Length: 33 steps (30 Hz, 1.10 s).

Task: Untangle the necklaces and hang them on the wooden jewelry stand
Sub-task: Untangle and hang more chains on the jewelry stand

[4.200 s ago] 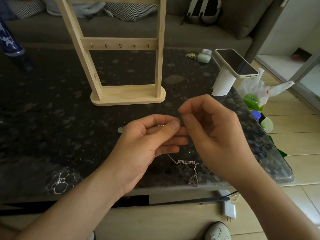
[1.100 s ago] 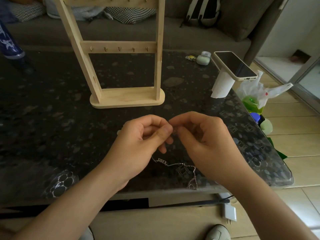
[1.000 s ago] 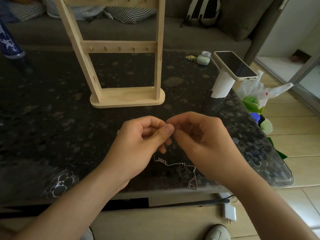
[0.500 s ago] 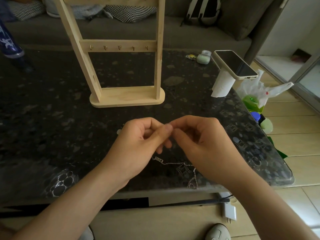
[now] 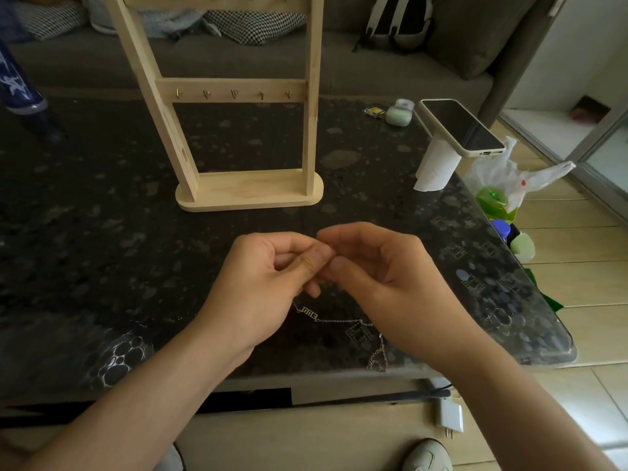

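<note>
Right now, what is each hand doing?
Left hand: pinching the necklace chain.
Right hand: pinching the same chain, it seems.

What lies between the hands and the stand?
Only bare table, in the head view; the stand is clear of the left hand and right hand, which pinch the necklace.

- My left hand (image 5: pixel 265 283) is curled, thumb pressed against the side of my forefinger, pinching the necklace (image 5: pixel 339 320).
- My right hand (image 5: pixel 390 277) is curled too, thumb and forefinger tips touching the left's and nipping the same chain.
- Both bare forearms come in from the lower corners, wrists angled inward, the backs of my hands up.
</note>
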Available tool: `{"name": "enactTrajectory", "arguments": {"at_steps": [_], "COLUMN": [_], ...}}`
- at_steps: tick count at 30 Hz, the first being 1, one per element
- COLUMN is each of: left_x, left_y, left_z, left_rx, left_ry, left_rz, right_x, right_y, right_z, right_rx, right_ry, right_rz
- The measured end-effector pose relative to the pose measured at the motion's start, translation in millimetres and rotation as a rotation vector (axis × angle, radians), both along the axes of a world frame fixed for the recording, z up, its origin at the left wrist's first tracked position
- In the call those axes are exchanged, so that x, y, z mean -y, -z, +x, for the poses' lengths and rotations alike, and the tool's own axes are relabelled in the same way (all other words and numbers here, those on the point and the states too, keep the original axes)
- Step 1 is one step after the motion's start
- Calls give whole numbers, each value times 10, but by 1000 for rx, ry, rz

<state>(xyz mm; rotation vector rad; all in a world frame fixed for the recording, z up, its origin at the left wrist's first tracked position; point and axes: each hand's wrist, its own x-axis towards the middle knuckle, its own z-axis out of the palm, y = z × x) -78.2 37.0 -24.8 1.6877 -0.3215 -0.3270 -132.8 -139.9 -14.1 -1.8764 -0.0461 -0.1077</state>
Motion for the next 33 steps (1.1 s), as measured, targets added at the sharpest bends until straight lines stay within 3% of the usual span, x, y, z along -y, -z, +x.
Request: {"name": "enactTrajectory", "arguments": {"at_steps": [8, 11, 21, 33], "left_x": [-58, -67, -61, -35], "left_y": [-18, -20, -3, -18], "left_z": [46, 45, 16, -10], "left_rx": [-128, -115, -65, -131], "left_ry": [-37, 3, 46, -22], "left_rz": [-53, -42, -49, -119], "right_x": [-43, -58, -43, -84], "right_y": [13, 27, 40, -8], "right_z": [2, 6, 5, -14], "right_rx": [77, 145, 229, 282], "right_ry": [-48, 32, 233, 244], "right_rz": [-130, -230, -251, -306]}}
